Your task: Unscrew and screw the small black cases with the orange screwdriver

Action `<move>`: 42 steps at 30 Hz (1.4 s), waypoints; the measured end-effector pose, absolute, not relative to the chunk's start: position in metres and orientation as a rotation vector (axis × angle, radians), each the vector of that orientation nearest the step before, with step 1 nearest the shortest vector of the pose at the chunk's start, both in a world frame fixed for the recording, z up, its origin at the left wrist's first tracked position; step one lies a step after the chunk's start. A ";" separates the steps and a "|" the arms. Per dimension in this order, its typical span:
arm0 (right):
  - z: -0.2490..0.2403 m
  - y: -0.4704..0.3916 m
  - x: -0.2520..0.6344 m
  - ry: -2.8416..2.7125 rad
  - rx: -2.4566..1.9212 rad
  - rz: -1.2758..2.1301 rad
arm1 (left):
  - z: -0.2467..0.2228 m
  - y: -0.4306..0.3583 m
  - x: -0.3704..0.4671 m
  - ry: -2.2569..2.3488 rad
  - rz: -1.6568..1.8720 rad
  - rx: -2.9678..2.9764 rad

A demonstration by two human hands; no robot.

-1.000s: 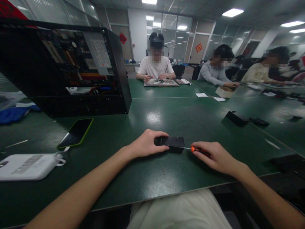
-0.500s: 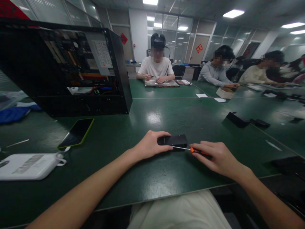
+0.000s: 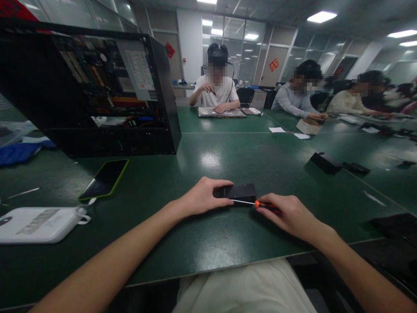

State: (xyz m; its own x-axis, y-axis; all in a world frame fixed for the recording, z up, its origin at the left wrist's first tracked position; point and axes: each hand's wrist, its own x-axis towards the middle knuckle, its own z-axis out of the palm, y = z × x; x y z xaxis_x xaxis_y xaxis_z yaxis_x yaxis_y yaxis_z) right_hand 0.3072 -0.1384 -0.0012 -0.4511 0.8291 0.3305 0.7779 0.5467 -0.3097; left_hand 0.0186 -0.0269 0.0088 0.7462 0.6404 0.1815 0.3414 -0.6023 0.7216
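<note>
A small black rectangular box-like part (image 3: 243, 190) lies on the green table, and my left hand (image 3: 204, 196) grips its left end between thumb and fingers. In my right hand (image 3: 288, 213) is a screwdriver (image 3: 267, 206) with an orange and black handle. Its thin metal shaft points left along the near side of the black part, and its tip is close to my left thumb. Whether the tip touches the part I cannot tell.
An open black computer case (image 3: 130, 95) stands at the left. Before it lie a green-edged phone (image 3: 106, 179) and a white power bank (image 3: 39, 225). Black parts (image 3: 325, 163) lie to the right. Across the green table (image 3: 211, 243), a person in white (image 3: 216, 89) works on a flat panel.
My right hand and the screwdriver have shifted slightly left, closer to the black part. My left hand stays on the part. The person opposite has raised a hand.
</note>
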 end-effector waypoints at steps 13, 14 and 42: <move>0.017 -0.134 0.314 -2.248 -1.367 0.386 | 0.008 -0.030 0.023 0.725 0.550 2.192; 0.018 -0.135 0.316 -2.243 -1.377 0.383 | 0.008 -0.030 0.024 0.734 0.551 2.190; -0.015 -0.128 0.307 -2.225 -1.417 0.330 | 0.012 -0.035 0.026 0.771 0.579 2.253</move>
State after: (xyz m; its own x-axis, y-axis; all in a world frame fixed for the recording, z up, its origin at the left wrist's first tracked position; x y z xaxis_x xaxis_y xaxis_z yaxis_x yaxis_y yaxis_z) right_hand 0.3073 -0.1281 -0.0153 -0.3495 0.8990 0.2639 0.7836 0.4349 -0.4437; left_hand 0.0263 -0.0346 0.0119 0.7258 0.6628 0.1843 0.3615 -0.5954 0.7175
